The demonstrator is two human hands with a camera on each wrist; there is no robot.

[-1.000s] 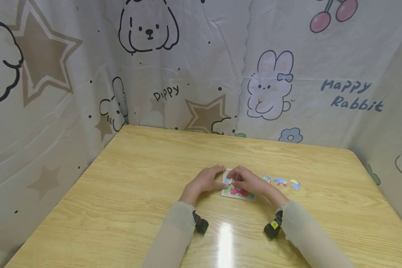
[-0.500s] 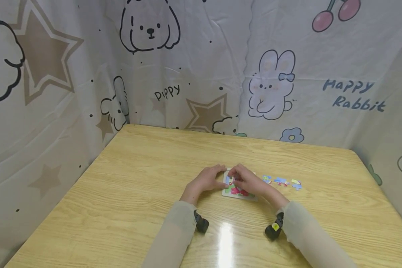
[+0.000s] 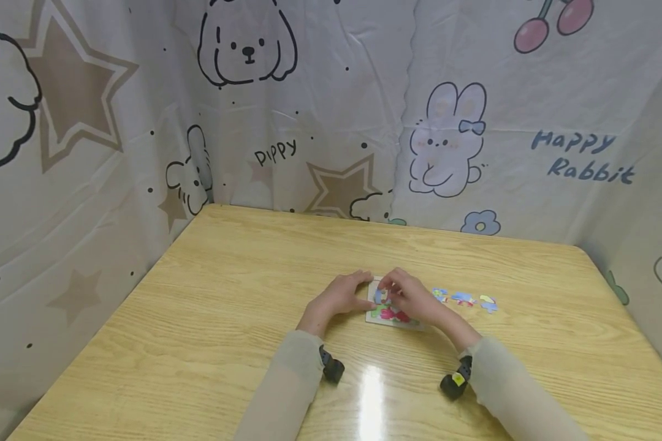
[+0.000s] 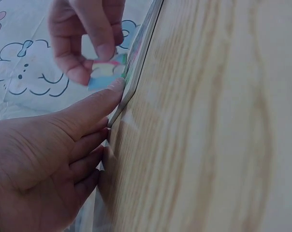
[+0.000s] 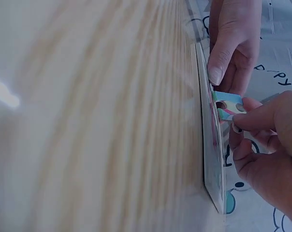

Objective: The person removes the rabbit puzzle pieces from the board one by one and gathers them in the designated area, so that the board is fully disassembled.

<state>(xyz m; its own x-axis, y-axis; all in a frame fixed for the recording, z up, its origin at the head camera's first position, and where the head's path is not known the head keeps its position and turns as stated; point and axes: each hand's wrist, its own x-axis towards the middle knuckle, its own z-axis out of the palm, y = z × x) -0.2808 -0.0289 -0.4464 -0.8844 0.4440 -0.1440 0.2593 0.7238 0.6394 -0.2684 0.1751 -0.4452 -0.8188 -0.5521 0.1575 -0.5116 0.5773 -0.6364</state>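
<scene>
A small jigsaw puzzle board (image 3: 386, 323) with a pale rim lies flat on the table, showing pink, red and green picture parts. My left hand (image 3: 339, 296) rests along its left side, thumb on the near part and fingertips at the far corner. Over the board, my right hand (image 3: 416, 301) pinches a puzzle piece (image 5: 229, 98) between thumb and fingers. That piece is blue, cream and pink and stands tilted up, its lower edge right at the board surface in both wrist views. The right hand covers much of the board's right half in the head view.
Several loose puzzle pieces lie in a row right of the board, among them a blue and red piece (image 3: 463, 299) and a yellow and blue piece (image 3: 488, 303). The wooden table (image 3: 226, 275) is bordered by a printed cloth (image 3: 287, 110) at back and sides.
My right hand has shifted slightly back and to the right, and the piece in its fingers now shows more. The left hand has stayed on the board's left side.
</scene>
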